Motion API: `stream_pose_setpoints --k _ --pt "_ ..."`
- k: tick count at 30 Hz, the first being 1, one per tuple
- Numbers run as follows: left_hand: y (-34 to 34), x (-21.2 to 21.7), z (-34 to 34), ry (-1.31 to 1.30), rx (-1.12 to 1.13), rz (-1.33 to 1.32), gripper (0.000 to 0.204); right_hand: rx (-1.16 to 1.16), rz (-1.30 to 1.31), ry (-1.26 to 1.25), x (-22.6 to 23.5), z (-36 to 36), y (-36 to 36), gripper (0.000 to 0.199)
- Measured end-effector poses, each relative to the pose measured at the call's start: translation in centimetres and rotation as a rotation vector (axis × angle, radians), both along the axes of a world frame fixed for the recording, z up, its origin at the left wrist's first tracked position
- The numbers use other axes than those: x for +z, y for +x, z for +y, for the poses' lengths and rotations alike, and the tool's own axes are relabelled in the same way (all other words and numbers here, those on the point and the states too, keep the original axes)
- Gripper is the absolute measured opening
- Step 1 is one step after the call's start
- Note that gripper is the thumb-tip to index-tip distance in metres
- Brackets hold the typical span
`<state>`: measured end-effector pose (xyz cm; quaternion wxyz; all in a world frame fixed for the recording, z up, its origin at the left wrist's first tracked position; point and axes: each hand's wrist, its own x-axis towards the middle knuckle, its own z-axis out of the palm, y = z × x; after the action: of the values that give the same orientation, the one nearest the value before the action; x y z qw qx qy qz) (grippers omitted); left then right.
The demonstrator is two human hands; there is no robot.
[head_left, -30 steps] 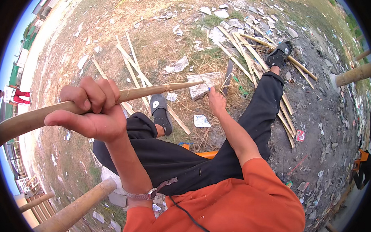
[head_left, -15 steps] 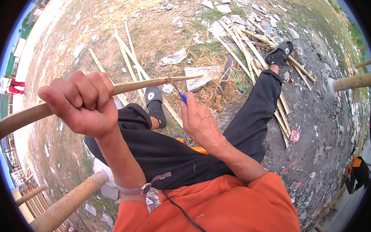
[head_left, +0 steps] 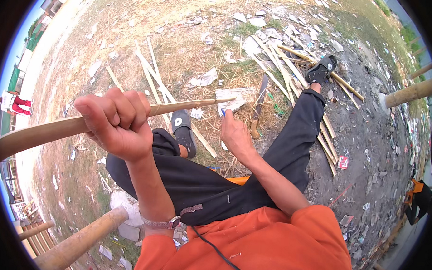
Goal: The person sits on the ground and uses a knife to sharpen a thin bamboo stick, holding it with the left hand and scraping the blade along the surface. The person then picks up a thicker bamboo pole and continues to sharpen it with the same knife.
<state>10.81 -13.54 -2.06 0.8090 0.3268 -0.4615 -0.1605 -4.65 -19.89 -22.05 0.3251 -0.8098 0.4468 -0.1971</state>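
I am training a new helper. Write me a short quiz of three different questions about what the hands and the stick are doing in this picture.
1. True or false: the left hand grips the long bamboo stick in a closed fist.
2. Which lies on the ground just beyond the right hand? A) a long knife B) a hammer C) a bucket
3. Fill in: the right hand holds a small ____-coloured object near the stick's thin end.

Key: 1 true. 2 A. 3 blue.
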Motion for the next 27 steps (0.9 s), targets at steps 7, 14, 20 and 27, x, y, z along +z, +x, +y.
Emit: stream_pose_setpoints --k 7,14,20,27 --pt "-0.1 0.1 0.1 -0.005 0.051 0.014 0.043 0.022 -0.081 0.093 3.3 -0.1 0.3 0.015" --pt "0.5 -0.3 0.6 0.011 0.032 0.006 0.042 -0.011 0.171 0.099 -3.3 -0.8 -2.1 0.016" --pt "0.6 0.0 0.0 0.028 0.07 0.023 0.042 0.073 -0.281 -0.073 -0.7 0.3 0.0 0.012" --pt "1.0 0.1 -0.1 0.031 0.141 0.067 0.042 -0.003 -0.059 0.115 -2.6 -1.8 0.5 0.017"
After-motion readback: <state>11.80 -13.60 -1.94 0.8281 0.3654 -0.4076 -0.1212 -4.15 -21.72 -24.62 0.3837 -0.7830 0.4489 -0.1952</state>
